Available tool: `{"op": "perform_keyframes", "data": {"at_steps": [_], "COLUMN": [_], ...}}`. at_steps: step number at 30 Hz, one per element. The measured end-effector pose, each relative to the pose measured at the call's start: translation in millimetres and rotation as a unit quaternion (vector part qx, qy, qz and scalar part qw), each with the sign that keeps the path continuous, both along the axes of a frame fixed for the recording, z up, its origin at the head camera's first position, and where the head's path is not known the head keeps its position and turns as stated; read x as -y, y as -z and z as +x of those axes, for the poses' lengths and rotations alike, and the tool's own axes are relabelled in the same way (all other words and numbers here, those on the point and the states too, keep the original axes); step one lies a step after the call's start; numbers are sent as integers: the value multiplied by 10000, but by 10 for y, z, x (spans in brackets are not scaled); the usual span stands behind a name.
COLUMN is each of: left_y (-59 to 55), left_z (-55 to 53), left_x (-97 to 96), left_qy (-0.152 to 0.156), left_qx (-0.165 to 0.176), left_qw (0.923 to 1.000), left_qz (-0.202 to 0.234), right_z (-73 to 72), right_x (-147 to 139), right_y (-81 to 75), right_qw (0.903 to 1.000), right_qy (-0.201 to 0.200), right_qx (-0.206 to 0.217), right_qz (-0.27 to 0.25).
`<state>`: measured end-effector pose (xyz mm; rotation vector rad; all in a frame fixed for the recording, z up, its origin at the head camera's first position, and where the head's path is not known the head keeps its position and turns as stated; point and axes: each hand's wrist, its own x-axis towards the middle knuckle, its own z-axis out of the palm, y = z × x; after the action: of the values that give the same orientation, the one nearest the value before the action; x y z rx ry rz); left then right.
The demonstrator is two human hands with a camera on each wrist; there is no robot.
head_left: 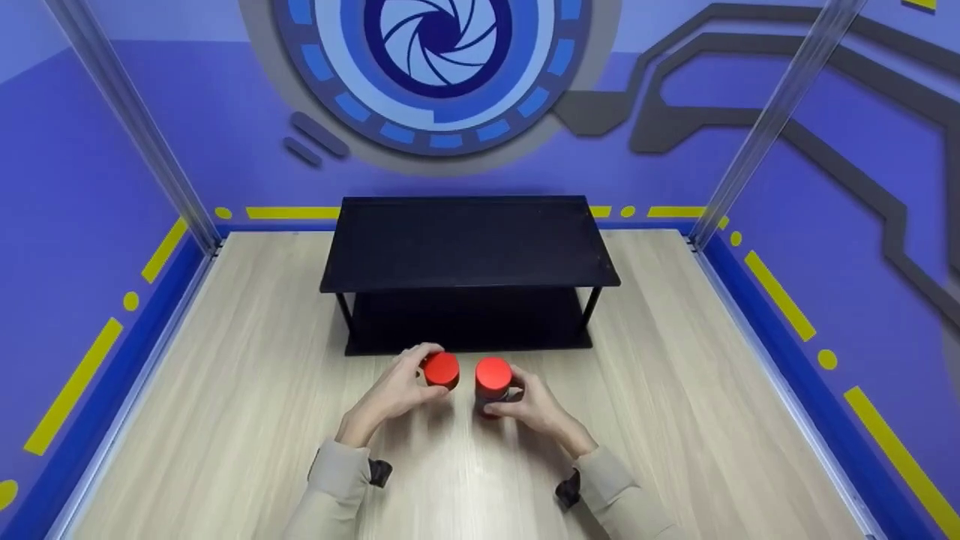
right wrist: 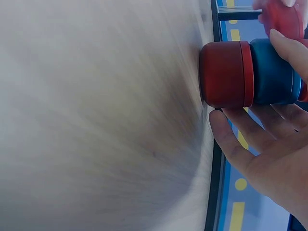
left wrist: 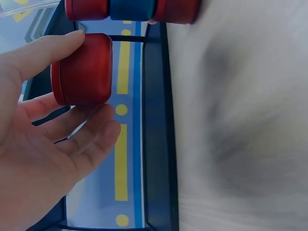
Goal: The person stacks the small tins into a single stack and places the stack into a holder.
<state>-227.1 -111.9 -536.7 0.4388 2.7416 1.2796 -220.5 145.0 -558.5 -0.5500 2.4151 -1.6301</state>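
My left hand point(head_left: 396, 386) holds a small round red tin point(left wrist: 86, 70) between thumb and fingers, raised over the table in front of the shelf. Just right of it stands an upright stack of three tins: a red one point(right wrist: 224, 74) at the bottom on the table, a blue one point(right wrist: 273, 72) in the middle and another red one point(head_left: 493, 373) on top. My right hand point(head_left: 538, 405) grips the stack from the right, its thumb on the blue tin and its fingers round the far side. A narrow gap separates the held tin from the stack's top.
A black two-tier shelf point(head_left: 472, 244) stands behind the hands at the back of the wooden table point(head_left: 247, 360). Blue patterned walls point(head_left: 90, 187) with metal corner posts enclose the back and both sides. The stack stands close before the shelf's lower front edge.
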Motion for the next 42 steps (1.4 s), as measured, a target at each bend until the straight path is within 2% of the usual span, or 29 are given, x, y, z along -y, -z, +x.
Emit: {"op": "perform_keyframes", "data": {"at_steps": [12,22,30,42], "left_y": [-187,-293,-316,-324], "left_z": [-52,-86,-72,-65], "left_x": [-116,-230,-348,-502], "left_qy": [157,448,460,762], "left_qx": [-389,-916,-806,-895], "left_qw": [9991,9945,9950,9922], "left_qz": [106,249,359,421], "right_z": [-10,-28,-15,4], "right_x": [-23,-5,-3,6], "right_y": [4,8,5,-18], "right_qw": [10000,10000,9999,9997], "right_qy": [-44,-88,-121,-120], "right_qx": [74,29,24,6], "right_qz": [17,11,-41,-189]}}
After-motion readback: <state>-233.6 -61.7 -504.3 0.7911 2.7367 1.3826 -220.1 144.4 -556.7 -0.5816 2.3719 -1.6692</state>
